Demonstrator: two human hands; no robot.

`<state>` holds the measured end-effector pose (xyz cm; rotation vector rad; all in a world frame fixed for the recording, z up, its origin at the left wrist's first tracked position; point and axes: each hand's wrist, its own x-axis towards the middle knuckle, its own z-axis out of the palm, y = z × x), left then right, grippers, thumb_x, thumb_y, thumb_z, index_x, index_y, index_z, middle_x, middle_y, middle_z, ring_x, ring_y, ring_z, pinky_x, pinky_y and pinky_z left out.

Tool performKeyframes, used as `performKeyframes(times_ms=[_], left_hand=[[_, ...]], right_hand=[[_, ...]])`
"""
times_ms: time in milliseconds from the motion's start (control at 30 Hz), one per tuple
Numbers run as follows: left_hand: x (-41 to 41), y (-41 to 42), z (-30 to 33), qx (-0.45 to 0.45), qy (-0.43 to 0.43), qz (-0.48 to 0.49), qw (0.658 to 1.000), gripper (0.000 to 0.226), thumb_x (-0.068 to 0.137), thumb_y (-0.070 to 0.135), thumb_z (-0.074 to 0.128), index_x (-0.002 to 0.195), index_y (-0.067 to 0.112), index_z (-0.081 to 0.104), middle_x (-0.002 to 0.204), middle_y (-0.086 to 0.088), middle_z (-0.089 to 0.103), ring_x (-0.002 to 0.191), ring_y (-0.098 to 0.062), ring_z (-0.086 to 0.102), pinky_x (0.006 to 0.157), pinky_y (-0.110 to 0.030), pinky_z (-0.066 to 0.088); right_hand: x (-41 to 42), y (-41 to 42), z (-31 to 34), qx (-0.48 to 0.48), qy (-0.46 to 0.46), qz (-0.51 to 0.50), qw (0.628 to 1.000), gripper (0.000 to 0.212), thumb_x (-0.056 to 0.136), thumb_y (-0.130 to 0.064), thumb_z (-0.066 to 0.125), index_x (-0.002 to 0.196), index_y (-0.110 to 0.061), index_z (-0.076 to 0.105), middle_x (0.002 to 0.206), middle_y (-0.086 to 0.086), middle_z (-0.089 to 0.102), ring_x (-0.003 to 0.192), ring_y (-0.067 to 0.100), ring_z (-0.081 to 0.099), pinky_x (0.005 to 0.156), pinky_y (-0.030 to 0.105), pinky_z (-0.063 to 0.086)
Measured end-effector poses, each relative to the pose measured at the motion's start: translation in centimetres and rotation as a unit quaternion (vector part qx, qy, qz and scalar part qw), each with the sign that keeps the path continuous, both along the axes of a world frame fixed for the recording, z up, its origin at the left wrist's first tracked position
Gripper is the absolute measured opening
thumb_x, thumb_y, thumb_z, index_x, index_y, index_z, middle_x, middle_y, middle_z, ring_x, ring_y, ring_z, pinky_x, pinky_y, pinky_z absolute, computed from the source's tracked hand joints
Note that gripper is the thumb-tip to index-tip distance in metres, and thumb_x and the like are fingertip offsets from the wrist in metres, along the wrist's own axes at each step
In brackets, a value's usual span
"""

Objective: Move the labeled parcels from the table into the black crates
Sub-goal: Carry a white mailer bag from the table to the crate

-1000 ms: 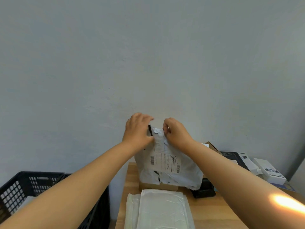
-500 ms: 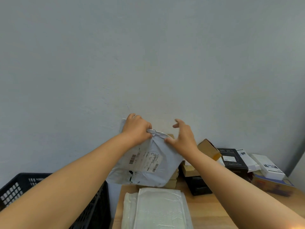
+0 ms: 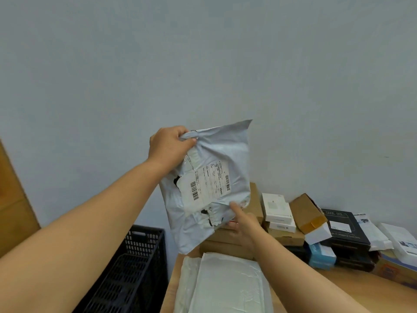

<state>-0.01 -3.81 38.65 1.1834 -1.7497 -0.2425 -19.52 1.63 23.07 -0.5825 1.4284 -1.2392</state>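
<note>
A grey plastic mailer parcel [image 3: 212, 188] with a white barcode label hangs in the air over the table's left end. My left hand [image 3: 169, 147] grips its bunched top left corner. At the parcel's lower right edge is my right hand [image 3: 242, 224], its thumb on the front and its fingers behind the torn edge. A black crate [image 3: 137, 265] stands on the floor to the lower left, below the parcel and beside the table; what it holds is hidden.
White padded mailers [image 3: 225, 288] lie stacked on the wooden table [image 3: 343, 283] right below my arms. Behind them are flat cardboard boxes [image 3: 225, 243], then a pile of white, brown, black and blue boxes [image 3: 316, 231] along the wall. A brown board [image 3: 13, 199] leans at far left.
My left hand lifted the parcel and turned it more upright. My right hand let go of the top edge and dropped to the parcel's lower right edge. The view tilted down.
</note>
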Motion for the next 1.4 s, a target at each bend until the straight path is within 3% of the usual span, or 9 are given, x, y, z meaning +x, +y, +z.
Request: performKeyframes(times_ms=[67,200,300,400,600,800,1000,1100,1400], left_hand=[[1.8,0.2,-1.0,0.016,0.012,0.021,1.000,0.019,0.083,0.032,0.066,0.076,0.014,0.066,0.072,-0.003,0.066,0.075,-0.023,0.060,0.080,-0.036,0.042],[6.7,1.0,-3.9,0.063,0.019,0.079,0.995,0.013,0.085,0.027,0.065,0.078,0.016,0.068,0.073,-0.002,0.066,0.075,-0.023,0.059,0.080,-0.035,0.043],[11.4,1.7,-6.3,0.101,0.031,0.113,0.988,0.013,0.086,0.022,0.064,0.073,0.022,0.063,0.069,0.003,0.061,0.069,-0.021,0.056,0.067,-0.031,0.042],[16.5,2.5,-8.4,0.133,0.041,0.159,0.978,0.017,0.087,0.020,0.061,0.070,0.022,0.058,0.066,0.004,0.057,0.062,-0.018,0.052,0.056,-0.027,0.038],[28.4,3.8,-11.7,0.197,0.045,0.204,0.958,0.003,0.083,0.014,0.060,0.081,0.015,0.061,0.073,-0.001,0.061,0.066,-0.021,0.057,0.059,-0.029,0.042],[41.3,4.7,-14.0,0.253,0.069,0.216,0.941,0.009,0.079,0.012,0.067,0.078,0.016,0.059,0.075,-0.003,0.061,0.071,-0.023,0.058,0.067,-0.038,0.050],[52.7,4.9,-17.0,0.277,0.084,0.210,0.934,0.009,0.082,0.011,0.067,0.085,0.007,0.059,0.075,-0.005,0.058,0.068,-0.019,0.052,0.061,-0.029,0.040],[56.1,4.3,-18.5,0.281,0.083,0.209,0.933,0.010,0.084,0.015,0.067,0.084,0.010,0.058,0.077,-0.004,0.056,0.070,-0.018,0.051,0.062,-0.029,0.039],[61.4,0.3,-23.7,0.338,0.055,0.195,0.919,0.015,0.084,0.012,0.067,0.076,0.015,0.055,0.074,-0.002,0.055,0.069,-0.018,0.051,0.057,-0.027,0.038]], right_hand=[[2.1,-0.1,-0.5,-0.014,-0.079,0.034,0.996,0.037,0.092,-0.020,0.061,0.122,-0.001,0.052,0.106,0.011,0.066,0.091,0.027,0.066,0.069,0.039,0.057],[5.8,-0.5,-1.1,-0.014,-0.086,0.033,0.996,0.015,0.090,0.005,0.056,0.104,0.000,0.056,0.089,0.015,0.065,0.079,0.031,0.065,0.065,0.042,0.058],[8.4,-1.2,-1.3,-0.002,-0.024,0.040,0.999,0.028,0.086,0.012,0.053,0.112,0.001,0.056,0.096,0.018,0.065,0.088,0.036,0.065,0.082,0.053,0.054],[11.5,-2.0,-1.1,0.001,0.038,0.072,0.997,0.038,0.086,0.011,0.049,0.120,-0.006,0.055,0.105,0.017,0.065,0.098,0.037,0.064,0.088,0.054,0.052],[20.9,-2.8,-0.7,-0.035,0.114,0.078,0.990,0.022,0.084,0.008,0.060,0.104,-0.001,0.060,0.101,0.017,0.066,0.089,0.033,0.064,0.083,0.044,0.055],[33.6,-4.0,-1.7,-0.034,0.124,0.110,0.986,0.015,0.085,0.005,0.062,0.077,-0.005,0.055,0.075,0.011,0.063,0.062,0.020,0.059,0.051,0.025,0.046],[45.2,-5.8,-4.3,-0.049,0.182,0.115,0.975,0.014,0.085,-0.004,0.061,0.098,-0.004,0.064,0.082,0.009,0.064,0.072,0.027,0.063,0.066,0.034,0.054],[48.6,-6.5,-5.4,-0.045,0.194,0.107,0.974,0.008,0.085,-0.008,0.063,0.093,-0.009,0.064,0.079,0.006,0.064,0.065,0.022,0.060,0.055,0.026,0.046],[54.6,-10.9,-10.2,-0.006,0.224,0.094,0.970,0.012,0.082,-0.004,0.065,0.078,-0.013,0.058,0.074,0.009,0.061,0.064,0.025,0.057,0.064,0.033,0.050]])
